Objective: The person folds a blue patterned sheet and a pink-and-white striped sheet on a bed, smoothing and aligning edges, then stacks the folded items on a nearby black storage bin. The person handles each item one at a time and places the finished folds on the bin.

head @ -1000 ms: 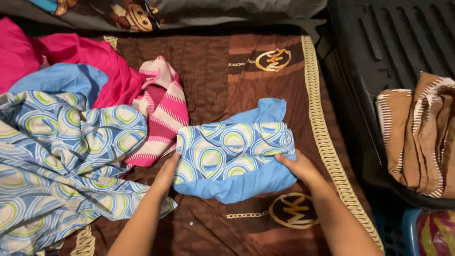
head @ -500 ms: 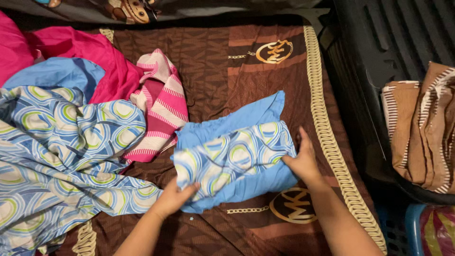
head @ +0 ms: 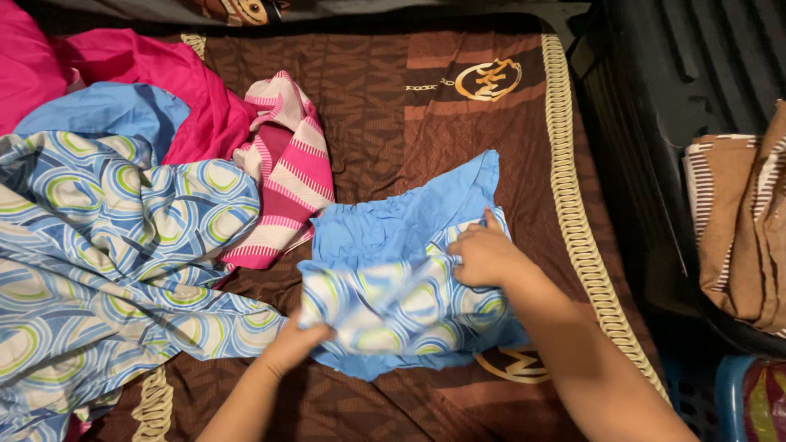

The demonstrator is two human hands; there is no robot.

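Blue cotton with a ring print, a half-folded pillowcase [head: 401, 278], is spread on the brown bedspread [head: 385, 115], near the middle of the bed. Its near left corner is pinched in the fingers of the left hand [head: 296, 342], which are closed on the cloth. The right hand [head: 485, 255] is pressed down on the far right part of the printed side, its fingers curled onto the fabric; whether a fold is gripped beneath them cannot be told.

A second ago the piece was laid as a neat packet, printed face up, with one hand at each end. Since then the printed half has been drawn toward the near edge, so that the plain blue lining is now exposed on the far side, and the right hand has been shifted from the right end onto the top. The fold is thus judged to be under rework or turned over, not finished.

To the left, a larger sheet [head: 106, 262] in the same print is heaped, with a pink striped cloth [head: 282, 188] just beside it. At the right, brown folded cloth [head: 737, 229] is held in a dark bin [head: 655, 98].
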